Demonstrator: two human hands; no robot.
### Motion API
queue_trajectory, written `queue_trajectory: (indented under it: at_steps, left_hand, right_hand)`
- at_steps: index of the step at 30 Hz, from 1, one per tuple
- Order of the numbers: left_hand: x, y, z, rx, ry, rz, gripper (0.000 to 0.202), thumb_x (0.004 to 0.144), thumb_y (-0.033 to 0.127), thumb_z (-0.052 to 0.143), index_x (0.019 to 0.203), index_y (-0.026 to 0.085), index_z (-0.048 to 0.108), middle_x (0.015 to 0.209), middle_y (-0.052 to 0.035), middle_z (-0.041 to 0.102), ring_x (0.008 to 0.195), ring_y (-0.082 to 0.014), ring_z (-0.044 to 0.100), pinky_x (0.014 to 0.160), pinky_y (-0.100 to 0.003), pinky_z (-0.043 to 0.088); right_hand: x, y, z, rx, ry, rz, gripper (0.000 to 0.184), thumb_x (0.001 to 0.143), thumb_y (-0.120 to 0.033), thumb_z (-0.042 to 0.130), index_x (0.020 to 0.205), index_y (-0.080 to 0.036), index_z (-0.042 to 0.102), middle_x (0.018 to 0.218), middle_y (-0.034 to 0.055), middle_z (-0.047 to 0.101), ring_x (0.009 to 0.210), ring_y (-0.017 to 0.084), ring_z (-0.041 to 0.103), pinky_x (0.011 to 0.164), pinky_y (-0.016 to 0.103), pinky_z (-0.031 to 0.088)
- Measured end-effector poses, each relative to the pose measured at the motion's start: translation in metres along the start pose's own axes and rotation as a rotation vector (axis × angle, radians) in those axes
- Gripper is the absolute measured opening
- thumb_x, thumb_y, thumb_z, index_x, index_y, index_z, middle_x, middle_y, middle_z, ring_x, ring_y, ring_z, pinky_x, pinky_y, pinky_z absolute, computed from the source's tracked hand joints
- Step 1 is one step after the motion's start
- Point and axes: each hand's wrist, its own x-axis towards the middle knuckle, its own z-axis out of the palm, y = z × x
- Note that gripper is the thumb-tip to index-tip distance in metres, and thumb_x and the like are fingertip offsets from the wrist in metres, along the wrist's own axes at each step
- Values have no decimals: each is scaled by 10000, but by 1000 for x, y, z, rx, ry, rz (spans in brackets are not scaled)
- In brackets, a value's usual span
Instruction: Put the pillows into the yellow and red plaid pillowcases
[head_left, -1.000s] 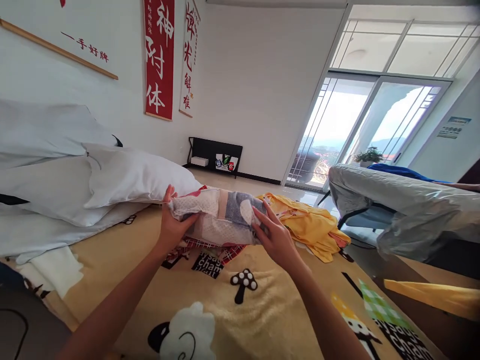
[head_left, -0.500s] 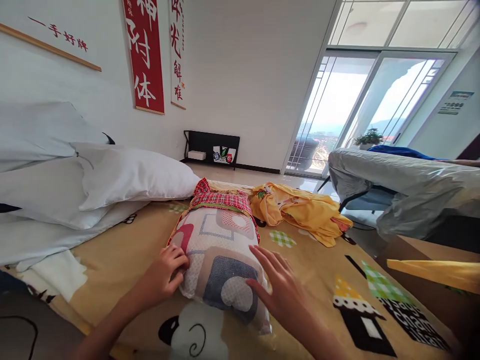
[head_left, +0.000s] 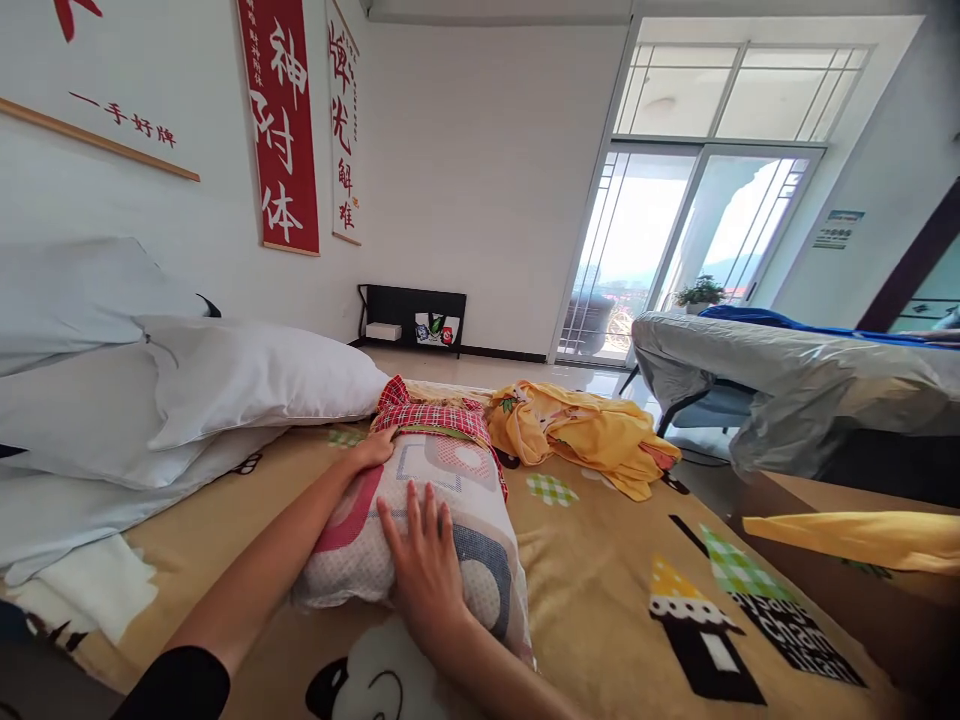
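Red plaid cloth (head_left: 439, 417) is bunched at the far end of the patterned pillow (head_left: 476, 505), which seems only partly tucked in, with most of its length left uncovered on the tan blanket (head_left: 592, 580). The pillow is pressed by the flat, ungripping right hand (head_left: 427, 565); the cloth's edge is met by the left hand (head_left: 375, 450), whose grip cannot be told.
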Motion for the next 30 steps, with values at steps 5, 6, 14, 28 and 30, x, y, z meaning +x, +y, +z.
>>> queue_trajectory:
  at_steps: [5,6,14,28,30]
  left_hand:
    - [1,-34,23,-162,29,-100,31,687,192,566,676,184,538,715,-30,643,705,-182,582,659,-275,450]
    - [1,-38,25,-201,36,-110,71,669,218,572,645,189,511,661,-11,617,658,-174,562,620,-267,435]
    - [1,-30,21,-456,190,-21,247,689,435,561,661,205,476,623,20,519,624,-151,480,619,-264,396]
    - [-39,68,-41,-560,10,303,328,791,483,545,679,181,487,652,27,490,629,-121,426,603,-246,359]
    - [-39,68,-43,-461,-63,324,306,782,459,526,662,190,444,631,31,462,612,-124,409,589,-252,336]
  right_hand:
    - [13,27,-16,79,-23,73,911,713,-231,684,1521,-188,266,1512,270,321,1385,453,298,1058,640,284]
    - [15,34,-25,111,-24,89,898,699,-213,670,1512,-180,290,1492,243,373,1372,421,337,1072,605,288]
    - [3,79,-46,165,22,178,752,713,-174,562,1445,-259,416,1401,115,489,1185,297,501,978,438,393]
    - [16,95,-39,157,-28,154,745,665,-156,565,1396,-274,487,1167,84,609,1025,272,561,845,364,465]
    - [11,89,-27,186,-167,36,757,647,-191,611,1387,-291,488,1189,76,602,1025,271,572,832,356,482]
